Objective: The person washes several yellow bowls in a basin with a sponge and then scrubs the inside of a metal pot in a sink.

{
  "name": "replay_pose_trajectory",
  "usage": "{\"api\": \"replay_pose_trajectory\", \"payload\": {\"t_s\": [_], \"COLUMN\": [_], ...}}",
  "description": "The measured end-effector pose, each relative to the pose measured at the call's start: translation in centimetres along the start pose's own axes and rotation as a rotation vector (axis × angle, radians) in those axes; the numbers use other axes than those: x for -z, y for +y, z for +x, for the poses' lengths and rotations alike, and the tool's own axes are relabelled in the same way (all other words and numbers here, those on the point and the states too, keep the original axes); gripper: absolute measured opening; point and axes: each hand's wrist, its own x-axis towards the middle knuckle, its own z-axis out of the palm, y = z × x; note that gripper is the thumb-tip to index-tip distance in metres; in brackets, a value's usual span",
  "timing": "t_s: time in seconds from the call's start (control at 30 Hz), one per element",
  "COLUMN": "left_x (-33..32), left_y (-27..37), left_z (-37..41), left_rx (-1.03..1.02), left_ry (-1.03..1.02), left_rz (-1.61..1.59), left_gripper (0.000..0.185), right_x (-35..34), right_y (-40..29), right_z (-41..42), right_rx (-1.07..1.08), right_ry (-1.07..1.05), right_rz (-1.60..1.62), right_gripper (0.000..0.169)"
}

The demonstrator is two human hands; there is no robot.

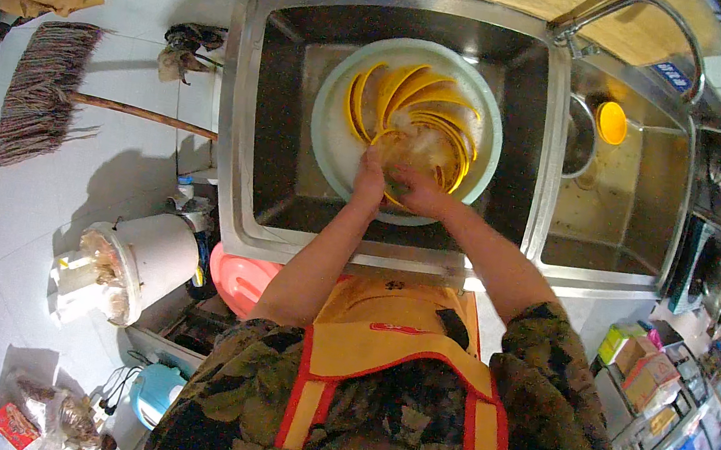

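Note:
A pale green round basin point(322, 131) stands inside the left bowl of a steel double sink, holding cloudy, foamy water. Several yellow dishes point(412, 92), apparently bowls or plates, overlap in a fan within it. At the basin's near side, my left hand point(370, 177) grips the left rim of one yellow dish point(386, 136), thumb along its edge. My right hand point(421, 191) reaches over that same dish, its fingers down inside. A small greenish patch shows by those fingers; whether they hold a scrubber is unclear. Blur and foam hide the fingertips.
The steel sink point(541, 201) has a curved tap point(690, 29) at back right. Its right bowl holds a yellow cup or bowl point(612, 123) and a metal pot point(578, 137). At left are a string mop point(47, 91) and a white bucket point(158, 260); a pink basin point(244, 281) sits below the sink.

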Motion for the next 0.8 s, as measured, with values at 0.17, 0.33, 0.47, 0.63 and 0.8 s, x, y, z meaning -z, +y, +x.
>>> {"api": "replay_pose_trajectory", "payload": {"t_s": [0.17, 0.33, 0.47, 0.63, 0.8], "left_x": [-2.1, -1.9, -1.0, -1.0, -2.8], "left_y": [4.7, 5.6, 3.9, 4.5, 6.9], "left_z": [-3.0, -3.3, -2.1, -2.3, -3.7], "left_rx": [0.264, 0.482, 0.372, 0.341, 0.456], "left_ry": [-0.178, -0.159, -0.160, -0.146, -0.211], "left_rz": [-0.056, -0.092, -0.162, -0.130, -0.119], "left_gripper": [0.068, 0.069, 0.065, 0.071, 0.070], "right_x": [1.6, -3.4, -4.7, 4.2, 0.5], "right_y": [2.5, 3.0, 3.1, -0.7, 2.9], "right_z": [0.0, 2.7, 2.4, -1.9, 0.1], "right_rx": [-0.292, -0.203, -0.205, -0.084, -0.307], "right_ry": [-0.120, 0.271, 0.107, -0.331, 0.086], "right_rz": [-0.429, 0.145, 0.514, -0.029, -0.131], "right_gripper": [0.063, 0.067, 0.059, 0.045, 0.048]}}
